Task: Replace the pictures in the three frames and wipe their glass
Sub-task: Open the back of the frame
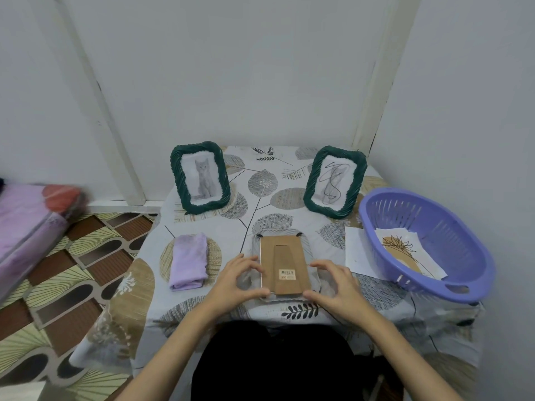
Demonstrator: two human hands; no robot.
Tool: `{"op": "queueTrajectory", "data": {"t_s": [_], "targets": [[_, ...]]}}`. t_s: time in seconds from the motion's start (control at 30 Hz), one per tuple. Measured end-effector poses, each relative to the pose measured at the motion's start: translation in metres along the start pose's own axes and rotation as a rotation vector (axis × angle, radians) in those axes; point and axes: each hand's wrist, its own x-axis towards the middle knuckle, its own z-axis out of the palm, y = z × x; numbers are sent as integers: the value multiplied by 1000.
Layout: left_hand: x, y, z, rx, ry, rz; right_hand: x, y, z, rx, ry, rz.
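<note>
Both hands on the face-down frame at the table's near edge.

The left hand (236,280) and right hand (333,285) curl round the sides of the face-down frame (285,263), brown backing up; a folded lilac cloth (189,260) lies left, two green frames (201,178) stand behind, a purple basket (428,241) holding a picture sits right.

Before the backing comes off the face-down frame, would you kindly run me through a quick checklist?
1. Frame lies face down, flat on the table, brown backing up: ok.
2. Left hand and right hand at its two sides, fingers curled at the edges: ok.
3. Two top tabs turned clear of the backing: cannot tell.
4. Loose white sheet within reach beside the purple basket: ok.
5. Folded purple cloth ready at the left: ok.
6. Two standing frames clear of the work spot: ok.
</note>
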Motion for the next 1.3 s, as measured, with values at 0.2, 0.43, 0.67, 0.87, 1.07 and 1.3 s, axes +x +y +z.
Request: {"op": "queueTrajectory", "data": {"t_s": [0.2,0.43,0.67,0.87,1.07,1.3], "targets": [[52,4,-13,119,231,-19,60,3,-9,37,120,19],[107,-11,-17,480,106,-120,127,7,-9,-85,4,14],[124,-19,-20,628,-16,-72,149,9,-5,-406,-62,-34],[128,-23,-15,673,43,-50,154,5,-4,-545,-74,-93],[129,-20,-8,664,133,-21,152,2,-2,-595,-44,-103],[133,-20,-7,641,130,-62,154,2,0,-464,-30,-29]]}}
